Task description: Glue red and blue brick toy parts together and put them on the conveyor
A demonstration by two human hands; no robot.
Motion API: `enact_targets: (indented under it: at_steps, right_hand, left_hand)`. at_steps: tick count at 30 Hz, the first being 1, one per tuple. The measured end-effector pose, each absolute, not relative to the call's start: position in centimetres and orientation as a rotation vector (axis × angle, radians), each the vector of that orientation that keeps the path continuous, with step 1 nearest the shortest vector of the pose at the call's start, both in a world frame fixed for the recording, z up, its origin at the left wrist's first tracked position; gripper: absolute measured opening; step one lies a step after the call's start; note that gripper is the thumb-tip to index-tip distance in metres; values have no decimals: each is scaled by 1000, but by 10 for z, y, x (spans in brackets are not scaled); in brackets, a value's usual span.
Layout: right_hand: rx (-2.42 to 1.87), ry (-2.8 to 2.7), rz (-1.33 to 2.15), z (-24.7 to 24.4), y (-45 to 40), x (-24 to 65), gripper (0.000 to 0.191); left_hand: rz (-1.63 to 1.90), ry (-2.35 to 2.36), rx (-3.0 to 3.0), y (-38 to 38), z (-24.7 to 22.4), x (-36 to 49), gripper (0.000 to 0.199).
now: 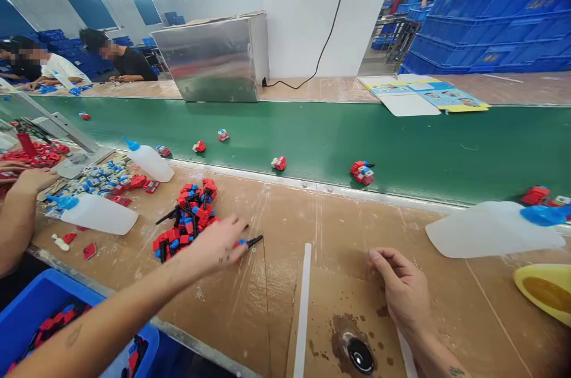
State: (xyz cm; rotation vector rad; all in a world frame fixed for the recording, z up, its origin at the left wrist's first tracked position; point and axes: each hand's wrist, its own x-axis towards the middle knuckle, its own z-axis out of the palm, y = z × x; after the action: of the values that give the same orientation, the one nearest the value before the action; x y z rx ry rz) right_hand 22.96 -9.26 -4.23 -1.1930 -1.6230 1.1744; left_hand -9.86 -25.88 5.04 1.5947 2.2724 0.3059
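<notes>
My left hand point(220, 242) is over the table at the right side of a pile of red, blue and black toy parts point(190, 217). Its thumb and fingers close round a small part with a black rod point(254, 241) that sticks out to the right. My right hand point(401, 283) hovers above the brown table covering point(285, 205), its thumb pressed to the curled index finger; whatever is between them, if anything, is too small to make out. Below it, a round black-and-metal fitting point(360, 355) sits in a wet stain.
Small red toy pieces point(279, 163) lie on the green belt point(312, 134). White bottles point(486, 229) stand out at right and left. A yellow dish point(544, 292) is far right, a blue bin point(149, 342) lower left. Another person's hand point(35, 180) is at the left edge.
</notes>
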Motion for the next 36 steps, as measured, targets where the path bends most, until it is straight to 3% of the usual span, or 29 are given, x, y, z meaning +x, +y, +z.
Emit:
enact_targets:
  at_steps: [3, 6, 9, 11, 14, 17, 19, 24, 30, 32, 36]
  right_hand:
    - [-949, -1865, 1260, -12, -96, 199, 26]
    - [-635, -2171, 1179, 14, -76, 139, 20]
    - [-532, -2391, 940, 18, -32, 65, 13]
    - [-562, -2531, 650, 10, 2, 23, 28]
    - [-459, -2662, 490, -3, 44, -18, 49]
    - [-353, -2785, 430, -10, 68, -31, 45]
    - [-376, -2784, 446, -10, 74, -28, 37]
    - [-467, -2694, 501, 3, 54, 28, 35]
    - [-571, -2411, 1009, 4, -14, 149, 35]
    - [-604, -2155, 1263, -4, -33, 180, 30]
    - [-712, -1527, 1553, -21, -59, 218, 38]
  left_hand:
    - [-49, 2258, 1588, -287, 17, -82, 48]
    - [-107, 2328, 1535, -282, 0, -68, 50]
    - [110, 2247, 1541, -270, 2, -65, 45]
    - [294, 2117, 1522, -266, 8, -67, 30]
    - [507, 1938, 1450, -268, 12, -69, 12]
    - [847, 1838, 1212, -279, 3, -63, 9]
    - [1138, 1769, 991, -287, -8, -55, 10]
    - [1591, 1448, 422, -291, -25, -27, 42]
    - [1560, 1202, 469, -285, -7, 0, 50]
    - [1523, 1196, 546, -283, -4, 8, 49]
    - [1387, 1304, 785, -277, 0, 26, 45]
